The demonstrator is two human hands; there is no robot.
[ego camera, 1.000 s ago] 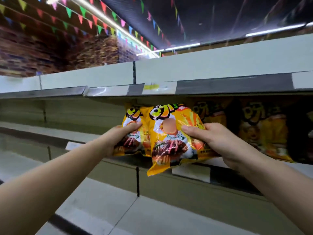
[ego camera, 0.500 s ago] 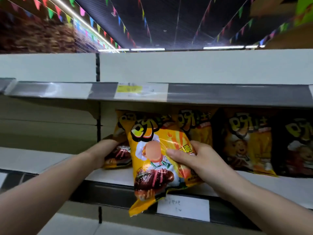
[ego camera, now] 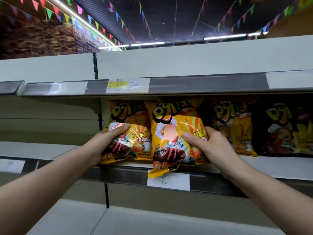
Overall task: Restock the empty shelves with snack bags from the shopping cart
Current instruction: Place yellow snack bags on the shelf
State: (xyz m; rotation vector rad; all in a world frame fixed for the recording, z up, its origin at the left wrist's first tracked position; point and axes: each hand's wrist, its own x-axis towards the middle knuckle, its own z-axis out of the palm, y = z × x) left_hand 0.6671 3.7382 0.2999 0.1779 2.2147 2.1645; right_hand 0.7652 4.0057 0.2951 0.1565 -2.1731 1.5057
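Shelving of pale panels fills the view, and the middle shelf carries a row of snack bags under the grey lip of the upper shelf. To the left of the row the middle shelf board lies open, and the lower shelf spreads wide beneath both forearms. A dark bag and a yellow bag stand upright at the right, touching each other.

The centre bag leans just beside that yellow bag; its top reaches close under the upper lip, and its bottom seam hangs over the shelf's front edge, covering the top corner of a white price label. The left bag stands at the end of the row with its base at the front edge, its right side tucked behind the centre bag.

The right hand grips the centre bag by its right edge, thumb across the printed front, fingers curled behind. The left hand holds the left bag by its left edge the same way, thumb pressed on the front and the other fingers hidden behind the packet. A yellow-marked label sits on the upper lip above the left bag.
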